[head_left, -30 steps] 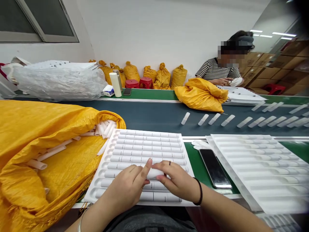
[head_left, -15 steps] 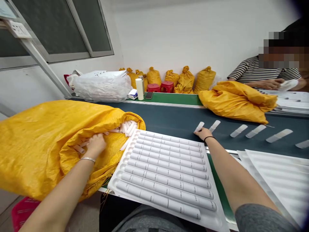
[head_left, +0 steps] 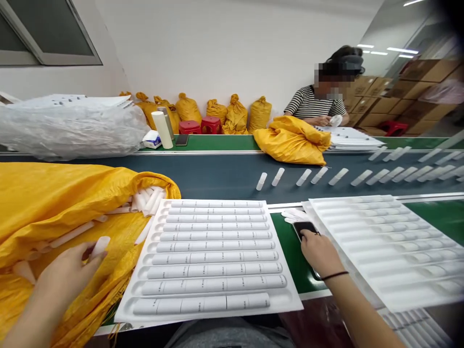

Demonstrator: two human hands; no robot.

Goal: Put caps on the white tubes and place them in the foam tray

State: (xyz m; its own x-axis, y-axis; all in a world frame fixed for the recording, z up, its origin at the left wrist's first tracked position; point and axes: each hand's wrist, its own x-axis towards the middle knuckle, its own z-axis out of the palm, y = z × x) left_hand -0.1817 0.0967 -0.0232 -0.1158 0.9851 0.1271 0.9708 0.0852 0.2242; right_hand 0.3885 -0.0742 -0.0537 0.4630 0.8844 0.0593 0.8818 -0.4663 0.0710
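My left hand [head_left: 68, 273] is pinched on a white tube [head_left: 98, 246] over the yellow sack [head_left: 54, 193], at 9 o'clock of the tray [head_left: 286, 303]. My right hand [head_left: 319, 251] lies slack, gripping nothing, on the phone [head_left: 304, 226] at 3 o'clock. I judge the tray nearly full: only the nearest row shows a gap at its right end.

Short white tube [head_left: 99, 244] tilted above yellow sack [head_left: 54, 193], black phone [head_left: 303, 225] lying flat on green bench [head_left: 290, 261], partly covered
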